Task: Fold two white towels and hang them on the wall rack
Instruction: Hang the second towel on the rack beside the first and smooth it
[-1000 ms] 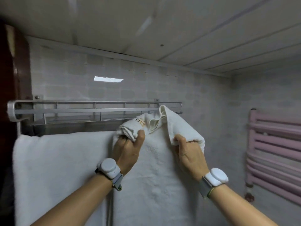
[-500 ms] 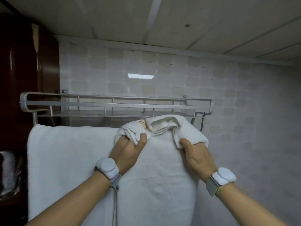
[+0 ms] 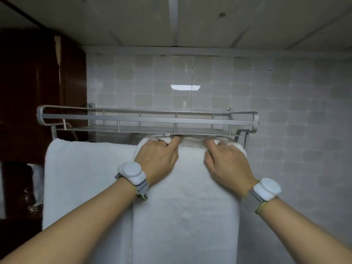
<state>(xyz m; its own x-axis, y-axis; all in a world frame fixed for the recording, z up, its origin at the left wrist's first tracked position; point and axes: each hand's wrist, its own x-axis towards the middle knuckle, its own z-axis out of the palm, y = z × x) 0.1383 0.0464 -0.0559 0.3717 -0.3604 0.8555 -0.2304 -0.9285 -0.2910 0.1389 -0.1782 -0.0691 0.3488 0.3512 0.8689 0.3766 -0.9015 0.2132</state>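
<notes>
Both hands up at the top fold of the second towel (image 3: 186,206), fingers curled over the bunched upper edge and tucked out of sight beneath the shelf of the wall rack (image 3: 146,119). Left hand (image 3: 157,159) gripping the left part of that bunch, thumb lying along the fold toward the middle. Right hand (image 3: 226,164) gripping the right part, knuckles up, set a little apart from the left with a short stretch of rumpled cloth between. Neither hand free.

Hanging bar itself hidden under the cloth, running left to right just below the shelf. Second towel draped over it, long axis straight down from the hands, top fold crosswise at fingertip level. First towel (image 3: 85,183) already hanging flat to the left, its right edge touching or slightly lapped by the second; exact overlap hard to tell.

Key relation: work lies directly ahead and slightly above both hands, at the bar, with the loose bunch between and behind the fingers. Both hands about equally near; right hand closer to the rack's right end bracket, so little room left to slide that way. Likely next: pushing the bunched part over the back of the bar and smoothing the fold. Risk: uneven drape, or the front panel dragging down.
</notes>
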